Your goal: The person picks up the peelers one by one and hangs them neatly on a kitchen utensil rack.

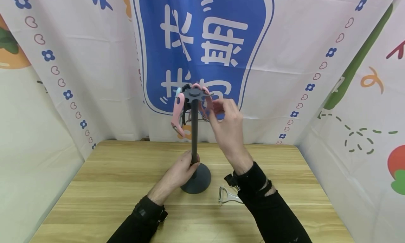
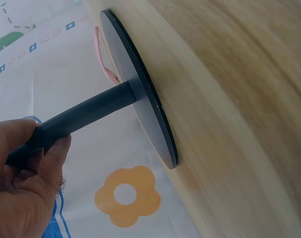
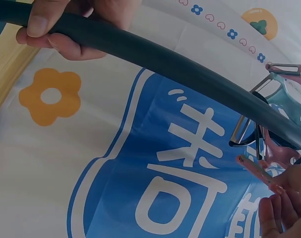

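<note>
A dark grey rotating rack stands upright on its round base (image 1: pixel 202 183), with hooks (image 1: pixel 194 92) around the top. My left hand (image 1: pixel 182 167) grips its pole (image 1: pixel 194 130) low down, fingers and thumb wrapped round it. Several peelers hang from the hooks: a pink peeler (image 1: pixel 178 113) on the left, a light blue peeler (image 3: pixel 284 94) and a black one (image 3: pixel 244 136) behind the pole. At the right side of the hooks my right hand (image 1: pixel 229 122) pinches a pink peeler (image 3: pixel 257 171) between thumb and fingers. Its upper part overlaps the hooks in the head view.
A peeler with a pale grey handle (image 1: pixel 231 198) lies on the wooden table (image 1: pixel 126 186), right of the base and close to the right sleeve. A printed cloth (image 1: pixel 104 78) hangs behind the table. In the left wrist view a pink strip (image 2: pixel 103 57) shows past the base.
</note>
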Tool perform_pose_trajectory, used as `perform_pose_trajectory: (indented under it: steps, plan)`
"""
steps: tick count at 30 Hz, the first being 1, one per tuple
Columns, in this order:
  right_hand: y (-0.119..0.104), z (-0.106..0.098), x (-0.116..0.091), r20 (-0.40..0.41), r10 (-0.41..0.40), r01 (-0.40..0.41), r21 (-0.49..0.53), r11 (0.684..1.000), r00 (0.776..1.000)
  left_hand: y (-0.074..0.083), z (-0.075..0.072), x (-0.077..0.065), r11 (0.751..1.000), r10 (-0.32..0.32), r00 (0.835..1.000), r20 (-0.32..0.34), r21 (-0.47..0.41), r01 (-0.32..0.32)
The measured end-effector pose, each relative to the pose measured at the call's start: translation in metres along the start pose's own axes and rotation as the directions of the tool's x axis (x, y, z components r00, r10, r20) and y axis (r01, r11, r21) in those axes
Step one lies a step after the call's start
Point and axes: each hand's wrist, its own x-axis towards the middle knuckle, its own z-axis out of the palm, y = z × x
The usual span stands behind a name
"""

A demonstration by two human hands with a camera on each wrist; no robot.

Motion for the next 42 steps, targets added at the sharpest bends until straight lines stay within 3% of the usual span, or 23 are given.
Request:
perform_pose_trajectory:
  steps: [24,42]
  plan:
    - [0.027,-0.021,-0.014,-0.002,0.073,-0.073,0.021,0.997,0.997,-0.001,0.001,-0.001,1.0,-0.009,1.0,-0.004,0.001,0.009]
    - [0.061,-0.028,-0.032,0.132,0.229,-0.211,-0.141,0.967,0.964,-0.001,0.001,0.0,1.0,-0.009,1.0,-0.008,0.011,0.009]
